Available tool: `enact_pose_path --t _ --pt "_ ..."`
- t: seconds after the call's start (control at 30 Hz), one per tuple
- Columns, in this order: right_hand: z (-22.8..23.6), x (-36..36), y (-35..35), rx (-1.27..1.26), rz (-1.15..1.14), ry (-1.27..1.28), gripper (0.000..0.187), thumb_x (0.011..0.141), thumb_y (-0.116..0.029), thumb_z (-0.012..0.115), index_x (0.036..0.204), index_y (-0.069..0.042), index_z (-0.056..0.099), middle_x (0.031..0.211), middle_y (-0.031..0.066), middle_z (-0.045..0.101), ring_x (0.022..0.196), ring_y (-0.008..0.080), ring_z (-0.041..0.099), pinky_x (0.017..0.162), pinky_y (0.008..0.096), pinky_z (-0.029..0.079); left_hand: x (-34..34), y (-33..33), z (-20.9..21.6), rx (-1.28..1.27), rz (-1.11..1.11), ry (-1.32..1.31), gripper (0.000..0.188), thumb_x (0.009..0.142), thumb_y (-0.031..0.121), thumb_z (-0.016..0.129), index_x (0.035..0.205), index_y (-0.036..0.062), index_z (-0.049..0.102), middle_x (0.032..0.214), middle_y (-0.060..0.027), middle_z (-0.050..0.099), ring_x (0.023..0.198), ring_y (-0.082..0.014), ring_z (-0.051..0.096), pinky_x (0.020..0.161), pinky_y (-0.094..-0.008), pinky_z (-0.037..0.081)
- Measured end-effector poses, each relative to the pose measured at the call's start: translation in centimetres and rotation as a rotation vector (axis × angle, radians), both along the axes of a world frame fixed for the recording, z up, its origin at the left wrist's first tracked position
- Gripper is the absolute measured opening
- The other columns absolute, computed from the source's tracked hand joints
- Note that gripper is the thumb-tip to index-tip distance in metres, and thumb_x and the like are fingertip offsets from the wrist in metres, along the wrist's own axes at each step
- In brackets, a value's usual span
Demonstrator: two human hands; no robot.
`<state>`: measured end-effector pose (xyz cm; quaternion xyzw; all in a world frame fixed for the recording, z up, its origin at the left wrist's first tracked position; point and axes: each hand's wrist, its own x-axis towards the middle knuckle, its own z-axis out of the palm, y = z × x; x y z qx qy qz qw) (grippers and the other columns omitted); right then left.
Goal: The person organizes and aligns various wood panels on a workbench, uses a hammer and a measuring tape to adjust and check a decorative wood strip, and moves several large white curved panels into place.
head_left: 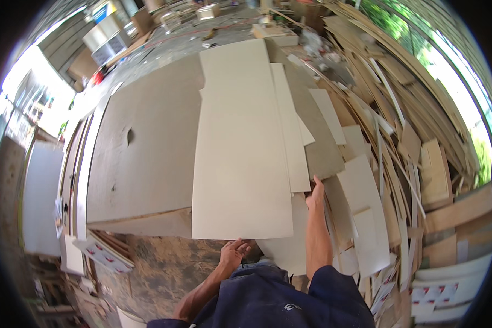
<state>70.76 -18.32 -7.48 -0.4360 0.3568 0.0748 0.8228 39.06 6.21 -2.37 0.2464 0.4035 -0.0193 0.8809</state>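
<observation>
A long cream panel (240, 147) lies lengthwise in front of me, its near end jutting past the large grey-brown sheet (142, 131) underneath. At that near edge is my left hand (235, 253), fingers bent against the panel's rim, fingertips partly hidden. Narrower cream strips (292, 142) stick out from under the panel's right side. My right hand (315, 194) is closed at the near corner of a darker grey-brown board (323, 147), just right of those strips. Its thumb and fingers are only partly visible.
Long wooden offcuts (388, 98) pile up along the right side, with loose cream pieces (366, 218) beside my right arm. Upright boards (82, 169) stand at the left. Brown, debris-strewn ground (164, 268) shows below the sheet. Boxes (109, 41) stand farther back.
</observation>
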Motion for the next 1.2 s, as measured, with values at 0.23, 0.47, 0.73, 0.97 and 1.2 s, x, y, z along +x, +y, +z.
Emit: enact_pose_path --t 0.23,0.47,0.73,0.97,1.2 --pt "7.1 -4.3 3.7 -1.092 0.071 -0.145 0.034 0.087 -0.028 0.055 0.108 -0.001 0.059 0.105 0.0116 0.062 0.096 0.0256 0.060 0.081 0.0403 0.046 0.4 -2.5 3.1 0.172 0.063 -0.082 0.009 0.094 0.006 0.053 0.097 -0.0006 0.048 0.099 -0.0160 0.061 0.092 -0.0311 0.065 0.081 -0.0420 0.055" --pt "8.9 -3.5 6.0 -0.175 0.732 -0.259 0.038 0.088 -0.030 0.060 0.105 0.004 0.059 0.104 0.0116 0.063 0.093 0.0207 0.061 0.079 0.0323 0.047 0.8 -2.2 7.0 0.354 0.236 -0.276 0.007 0.092 0.002 0.054 0.090 -0.0006 0.047 0.089 -0.0130 0.061 0.079 -0.0258 0.067 0.079 -0.0376 0.056" --pt "10.9 -9.2 12.8 -0.042 0.856 -0.458 0.028 0.087 -0.013 0.058 0.104 0.009 0.057 0.099 0.0154 0.064 0.088 0.0230 0.063 0.082 0.0321 0.050 -7.6 1.9 7.8 0.470 0.409 -0.292 0.003 0.093 0.004 0.053 0.093 0.0035 0.050 0.090 -0.0110 0.063 0.082 -0.0225 0.066 0.077 -0.0371 0.054" --pt "14.8 -26.8 20.0 0.134 0.883 -0.459 0.021 0.090 -0.011 0.054 0.102 0.006 0.058 0.097 0.0129 0.065 0.087 0.0211 0.063 0.081 0.0325 0.050 -21.4 2.8 7.2 0.349 0.489 -0.287 0.041 0.094 0.024 0.052 0.126 -0.0007 0.045 0.113 -0.0134 0.056 0.101 -0.0249 0.056 0.084 -0.0404 0.047" --pt "18.9 -49.0 25.3 0.394 1.183 -0.196 0.019 0.090 -0.009 0.058 0.107 0.000 0.058 0.100 0.0083 0.065 0.088 0.0151 0.063 0.080 0.0299 0.051 -29.4 2.5 11.8 1.272 0.431 -0.167 0.047 0.090 0.019 0.062 0.127 -0.0028 0.043 0.112 -0.0116 0.056 0.101 -0.0208 0.055 0.087 -0.0358 0.046"
